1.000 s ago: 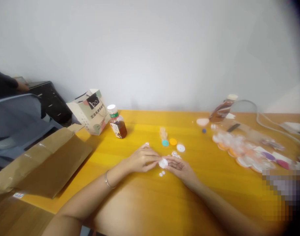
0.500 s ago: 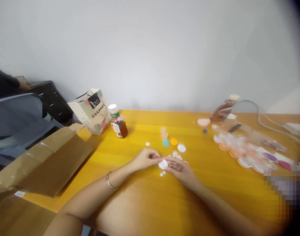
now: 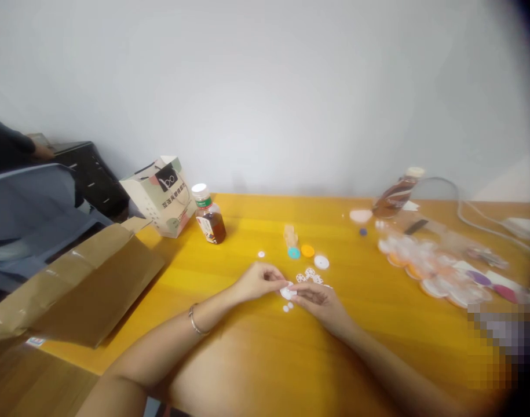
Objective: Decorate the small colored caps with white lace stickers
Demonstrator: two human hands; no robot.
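Between the fingertips of both hands is a small white disc point(image 3: 287, 291), held just above the table. My left hand point(image 3: 260, 281) pinches its left side with thumb and finger. My right hand point(image 3: 320, 301) is closed on its right side. Two tiny white discs point(image 3: 288, 307) lie just below the hands. Beyond my right hand are several white spoked pieces point(image 3: 310, 273). Farther back lie a white disc point(image 3: 321, 262), an orange disc point(image 3: 307, 251), a teal disc point(image 3: 293, 252) and a beige piece point(image 3: 290, 234). A small white ring point(image 3: 261, 254) sits beyond my left hand.
On the yellow table point(image 3: 242, 226) stand a tea-coloured bottle point(image 3: 211, 220) and a paper gift bag point(image 3: 167, 200). A brown cardboard box point(image 3: 95, 284) is at left. Clear plastic containers point(image 3: 430, 266) and a tilted brown bottle point(image 3: 395, 197) are at right. Another person's hand point(image 3: 42, 152) shows far left.
The fingers of my right hand have shifted slightly over the white disc, drawing closer to my left fingertips. The other things have stayed in place.
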